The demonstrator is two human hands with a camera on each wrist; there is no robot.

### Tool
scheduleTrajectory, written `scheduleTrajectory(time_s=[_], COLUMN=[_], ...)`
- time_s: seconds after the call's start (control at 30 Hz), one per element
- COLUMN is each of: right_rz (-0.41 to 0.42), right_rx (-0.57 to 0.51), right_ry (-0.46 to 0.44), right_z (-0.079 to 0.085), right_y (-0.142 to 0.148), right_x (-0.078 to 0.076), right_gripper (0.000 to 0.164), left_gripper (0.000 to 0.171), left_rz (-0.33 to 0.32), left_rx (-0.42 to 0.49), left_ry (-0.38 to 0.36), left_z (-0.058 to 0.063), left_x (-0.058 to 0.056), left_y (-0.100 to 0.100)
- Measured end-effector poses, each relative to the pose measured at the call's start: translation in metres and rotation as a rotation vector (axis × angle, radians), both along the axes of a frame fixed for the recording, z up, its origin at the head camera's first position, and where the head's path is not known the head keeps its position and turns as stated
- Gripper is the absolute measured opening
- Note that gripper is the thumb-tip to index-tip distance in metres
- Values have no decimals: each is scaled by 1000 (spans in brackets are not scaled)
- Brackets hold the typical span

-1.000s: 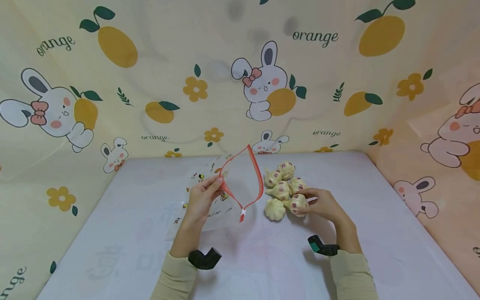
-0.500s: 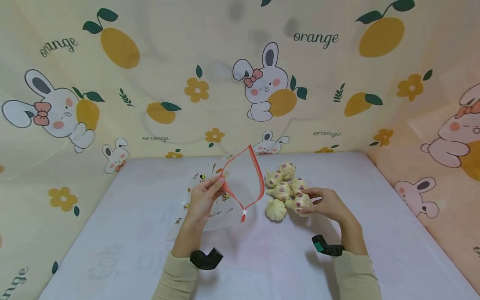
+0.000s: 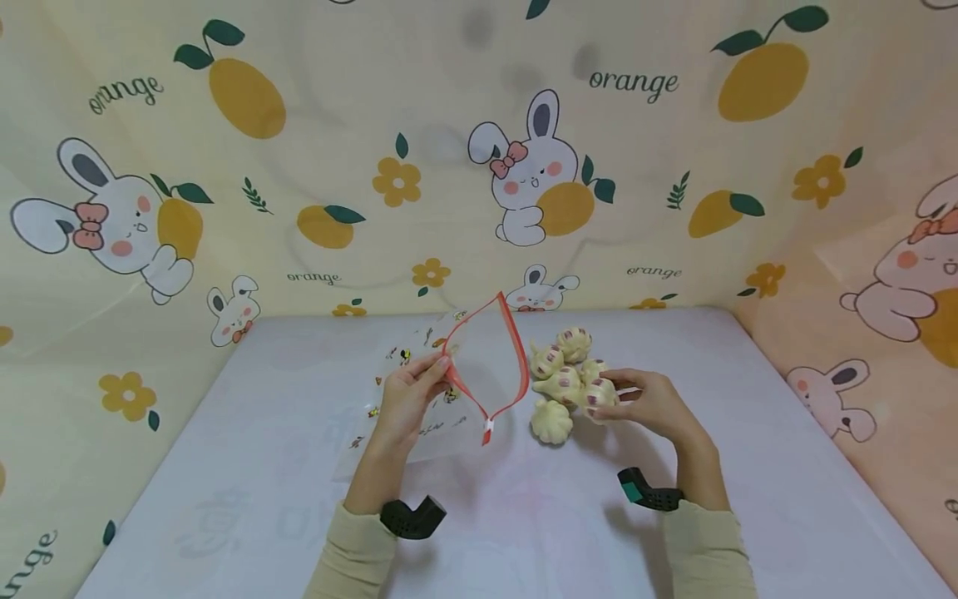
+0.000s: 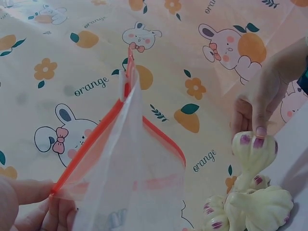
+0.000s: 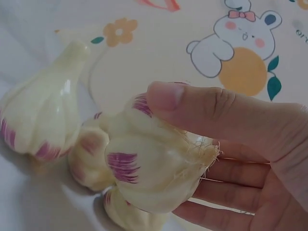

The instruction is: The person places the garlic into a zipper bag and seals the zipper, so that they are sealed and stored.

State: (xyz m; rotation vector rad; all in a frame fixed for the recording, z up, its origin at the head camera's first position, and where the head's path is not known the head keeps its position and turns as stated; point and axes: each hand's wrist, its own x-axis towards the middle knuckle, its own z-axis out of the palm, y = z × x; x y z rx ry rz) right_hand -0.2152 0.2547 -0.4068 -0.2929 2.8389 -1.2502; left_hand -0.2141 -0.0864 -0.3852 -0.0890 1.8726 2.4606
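Note:
My left hand (image 3: pixel 410 391) pinches the red zip edge of a clear zipper bag (image 3: pixel 427 441), whose mouth gapes in a diamond shape. Small colourful prints cover the bag, and a slider hangs at its near corner. On the right, my right hand (image 3: pixel 649 401) grips a garlic bulb (image 5: pixel 149 159) between thumb and fingers, its root end toward the palm. In the left wrist view this held bulb (image 4: pixel 255 151) is up above the other bulbs. Several more garlic bulbs (image 3: pixel 551 422) with purple marks lie in a cluster beside the bag's mouth.
A pale cloth covers the table (image 3: pixel 524 532). Behind it and along both sides rises a cream curtain (image 3: pixel 449 191) printed with rabbits and oranges. Each wrist wears a black camera mount (image 3: pixel 412 517).
My right hand has lifted the garlic bulb slightly from its place, now overlapping the bulbs behind. My left hand keeps the bag's mouth spread, nearly still. The head view has shifted slightly.

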Motion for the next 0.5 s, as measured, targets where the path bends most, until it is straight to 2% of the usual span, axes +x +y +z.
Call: scheduleTrajectory(time_s=[0.23, 0.5], right_rz=[7, -10], right_rx=[-49, -69], right_ry=[17, -7], right_z=[5, 9], right_y=[-10, -19], right_x=[-3, -5], right_gripper=[62, 62], left_gripper=[33, 34], left_rz=[8, 6], left_rx=[-2, -7], left_ry=[-13, -7], left_z=[0, 0], left_x=[0, -1], left_y=[0, 0])
